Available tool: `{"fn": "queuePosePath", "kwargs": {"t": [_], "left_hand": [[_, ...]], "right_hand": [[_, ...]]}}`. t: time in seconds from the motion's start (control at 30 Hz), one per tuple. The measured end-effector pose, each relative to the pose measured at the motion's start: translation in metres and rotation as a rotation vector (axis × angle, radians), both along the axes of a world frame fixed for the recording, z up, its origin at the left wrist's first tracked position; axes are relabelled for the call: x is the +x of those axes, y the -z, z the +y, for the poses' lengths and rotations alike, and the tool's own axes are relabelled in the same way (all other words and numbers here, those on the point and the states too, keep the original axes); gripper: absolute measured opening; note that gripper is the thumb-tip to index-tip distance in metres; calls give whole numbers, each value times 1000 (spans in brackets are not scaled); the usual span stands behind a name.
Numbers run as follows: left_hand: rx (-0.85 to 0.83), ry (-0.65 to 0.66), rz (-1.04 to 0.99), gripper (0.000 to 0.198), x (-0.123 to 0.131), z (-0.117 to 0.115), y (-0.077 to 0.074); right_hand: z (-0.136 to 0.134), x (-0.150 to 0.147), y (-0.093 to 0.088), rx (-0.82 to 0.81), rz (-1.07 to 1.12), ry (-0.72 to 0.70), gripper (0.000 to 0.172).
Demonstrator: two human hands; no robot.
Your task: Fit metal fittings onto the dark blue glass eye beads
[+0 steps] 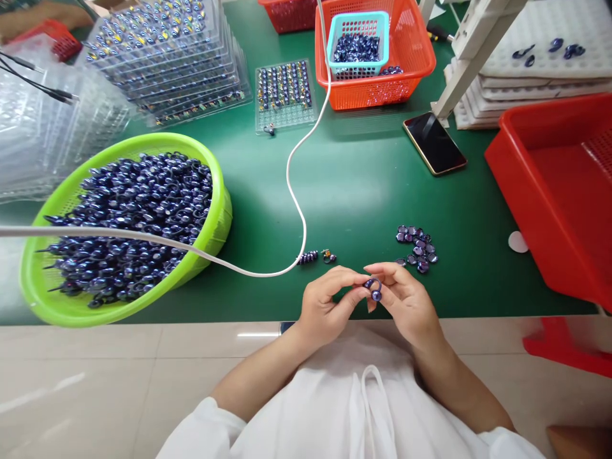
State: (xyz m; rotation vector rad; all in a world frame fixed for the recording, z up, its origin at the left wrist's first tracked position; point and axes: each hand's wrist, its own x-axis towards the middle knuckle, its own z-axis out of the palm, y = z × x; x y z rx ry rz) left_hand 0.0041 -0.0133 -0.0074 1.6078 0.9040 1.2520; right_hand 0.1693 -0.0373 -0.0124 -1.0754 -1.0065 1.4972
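Both hands meet at the front edge of the table around a glossy dark-blue, C-shaped clip-on earbud point(376, 295) with a round bead at its end. My left hand point(332, 298) pinches it between thumb and index finger. From the other side, my right hand point(406, 303) grips it with thumb and fingertips. Just beyond my left hand lie a short row of dark-blue earbud parts point(308, 257) and one piece with a small orange-and-green part point(329, 256). Past my right hand is a loose cluster of shiny dark-blue caps point(421, 247).
A green basket point(220, 210) heaped with earbud parts stands left, crossed by a white cable point(291, 166). Farther back are stacked clear trays point(167, 64), a partly filled tray point(287, 116) and an orange basket point(373, 95). A phone point(435, 143) and red bin point(530, 185) lie right.
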Motion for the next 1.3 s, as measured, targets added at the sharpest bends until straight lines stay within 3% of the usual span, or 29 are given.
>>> {"fn": "queuePosePath", "kwargs": {"t": [0.37, 0.5, 0.67, 0.8, 0.93, 1.0, 1.07, 1.2, 1.3], "left_hand": [[-65, 11, 30, 18, -6, -5, -3], [-194, -1, -35, 13, -5, -5, -2], [-448, 9, -79, 16, -4, -4, -7], [-298, 3, 88, 26, -6, -1, -15], [-134, 4, 245, 16, -4, 0, -20], [-225, -15, 193, 11, -1, 0, -20], [-430, -3, 63, 11, 1, 1, -18], [-872, 142, -250, 20, -1, 7, -14], [-1001, 209, -337, 23, -3, 10, -11]], "right_hand": [[2, -10, 5, 12, 51, -30, 16], [0, -8, 3, 83, -129, 15, 20], [0, 0, -4, 349, -500, 86, 27], [5, 11, -7, 579, -718, 99, 32], [7, 17, -5, 781, -923, 84, 39], [6, 16, -4, 834, -991, 96, 40], [5, 14, -3, 846, -1019, 128, 39], [4, 11, -3, 790, -943, 170, 38], [3, 12, -6, 745, -865, 96, 32]]}}
